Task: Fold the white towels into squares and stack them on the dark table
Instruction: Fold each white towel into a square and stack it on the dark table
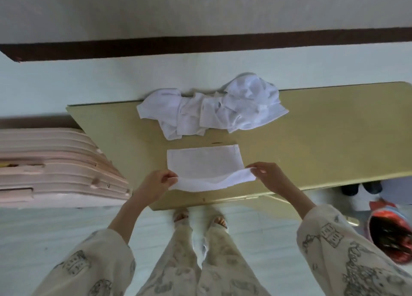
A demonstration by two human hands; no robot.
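A white towel [204, 164] lies flat on the tan table [323, 139] in front of me. Its near edge is lifted and curls up off the tabletop. My left hand [156, 182] pinches the near left corner of that towel. My right hand [269, 175] pinches the near right corner. Behind it, at the table's far edge, a crumpled heap of white towels [211, 110] lies unfolded.
A stack of pale pink panels [55, 166] stands left of the table. On the floor at the right sits a red and dark bag [390, 235]. A dark skirting strip [200, 43] runs along the wall beyond. My feet stand at the table's near edge.
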